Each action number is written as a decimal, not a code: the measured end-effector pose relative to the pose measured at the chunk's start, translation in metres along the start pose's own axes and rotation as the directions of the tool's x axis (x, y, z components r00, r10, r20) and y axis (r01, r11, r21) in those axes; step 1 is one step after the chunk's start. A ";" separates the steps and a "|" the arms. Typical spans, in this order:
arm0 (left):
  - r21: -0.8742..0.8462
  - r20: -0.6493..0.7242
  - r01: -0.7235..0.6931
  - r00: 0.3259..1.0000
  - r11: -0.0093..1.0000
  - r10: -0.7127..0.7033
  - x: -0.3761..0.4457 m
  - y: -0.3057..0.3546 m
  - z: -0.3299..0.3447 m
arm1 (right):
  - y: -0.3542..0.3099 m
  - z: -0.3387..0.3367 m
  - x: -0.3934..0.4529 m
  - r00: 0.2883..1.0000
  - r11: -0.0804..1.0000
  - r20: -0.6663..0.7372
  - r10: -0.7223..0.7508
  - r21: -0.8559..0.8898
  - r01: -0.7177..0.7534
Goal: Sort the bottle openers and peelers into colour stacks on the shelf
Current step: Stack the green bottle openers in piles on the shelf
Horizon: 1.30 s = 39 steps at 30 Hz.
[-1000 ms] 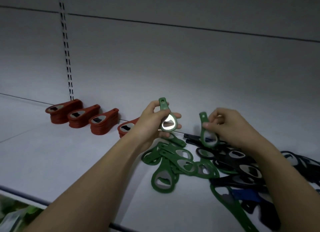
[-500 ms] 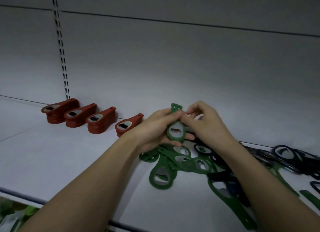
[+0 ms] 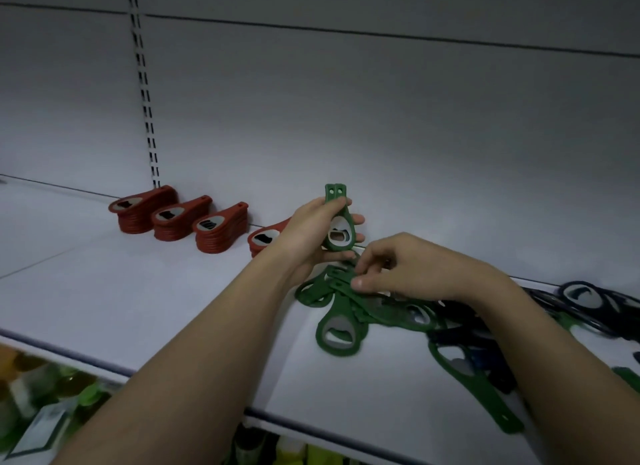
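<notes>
The fingers (image 3: 341, 211) of the left hand (image 3: 311, 236) were curled round a small bundle of green openers (image 3: 337, 222), held upright above the shelf (image 3: 104, 291). The right hand (image 3: 408, 270) pinched at the loose green pile (image 3: 346, 312). Four red stacks (image 3: 183, 220) stood finished by the back wall; green was barely begun, and the dark tangle (image 3: 588, 301) to the right looked untouched.
</notes>
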<state>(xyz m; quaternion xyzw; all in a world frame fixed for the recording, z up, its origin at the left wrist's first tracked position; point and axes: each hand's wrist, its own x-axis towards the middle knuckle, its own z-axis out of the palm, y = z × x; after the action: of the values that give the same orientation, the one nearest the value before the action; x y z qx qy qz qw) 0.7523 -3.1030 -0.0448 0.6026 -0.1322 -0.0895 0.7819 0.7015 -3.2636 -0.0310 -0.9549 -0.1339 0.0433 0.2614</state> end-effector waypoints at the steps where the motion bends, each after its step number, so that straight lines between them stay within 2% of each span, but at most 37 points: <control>1: -0.010 -0.002 0.006 1.000 1.000 -0.006 0.000 0.001 0.000 | -0.002 0.001 0.000 1.000 1.000 0.027 0.005 -0.013 -0.005; 6: -0.021 -0.009 -0.008 1.000 1.000 0.008 0.000 0.002 0.000 | -0.003 0.002 -0.001 0.999 1.000 0.042 0.007 0.005 -0.007; 10: -0.017 -0.036 -0.043 0.998 0.999 0.042 0.001 0.002 -0.001 | 0.001 -0.007 -0.005 0.999 0.983 0.019 -0.027 0.182 0.023; 13: -0.006 -0.055 -0.056 0.997 0.998 0.055 0.002 0.002 -0.002 | 0.003 -0.018 -0.012 0.998 0.951 -0.054 -0.014 0.309 0.030; 15: 0.008 -0.054 -0.049 0.997 0.999 0.050 0.002 0.002 -0.001 | 0.004 -0.023 -0.015 0.992 0.896 -0.125 0.001 0.441 0.055; 17: 0.032 -0.024 -0.017 1.000 0.999 0.018 0.002 0.003 0.000 | 0.003 -0.025 -0.013 0.978 0.797 -0.209 0.005 0.592 0.123; 20: 0.056 0.140 0.088 0.985 0.994 -0.096 -0.002 0.005 0.004 | 0.003 -0.025 -0.009 0.950 0.665 -0.310 0.028 0.716 0.214; 22: 0.048 0.293 0.131 0.946 0.990 -0.139 -0.007 0.006 0.006 | 0.003 -0.022 -0.007 0.931 0.701 -0.363 0.048 0.676 0.228; 24: 0.068 0.370 0.119 0.919 0.991 -0.135 -0.009 0.005 0.007 | 0.005 -0.015 -0.002 0.889 0.846 -0.453 0.069 0.498 0.189; 26: 0.084 0.362 0.109 0.923 0.990 -0.132 -0.009 0.002 0.006 | 0.009 -0.008 0.005 0.846 0.928 -0.527 0.080 0.350 0.130; 30: 0.022 0.279 0.090 0.956 0.996 -0.093 -0.006 0.001 0.005 | 0.011 -0.003 0.011 0.848 0.933 -0.522 0.092 0.344 0.110; 32: -0.029 0.203 0.078 0.977 0.997 -0.070 -0.004 0.003 0.004 | 0.009 -0.003 0.008 0.873 0.943 -0.481 0.074 0.318 0.096; 35: -0.065 0.075 0.081 0.994 0.995 -0.076 -0.001 0.003 0.002 | 0.009 0.001 0.005 0.943 0.988 -0.332 -0.003 0.142 0.053; 39: -0.088 0.020 0.083 0.996 0.993 -0.081 0.001 0.004 0.001 | 0.008 0.009 0.005 0.995 1.000 -0.098 -0.028 -0.006 0.027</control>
<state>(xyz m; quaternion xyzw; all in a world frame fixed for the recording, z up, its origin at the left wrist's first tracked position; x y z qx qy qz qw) 0.7527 -3.1029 -0.0408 0.5714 -0.1096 -0.1323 0.8025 0.7063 -3.2640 -0.0429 -0.9546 -0.1342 -0.0077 0.2658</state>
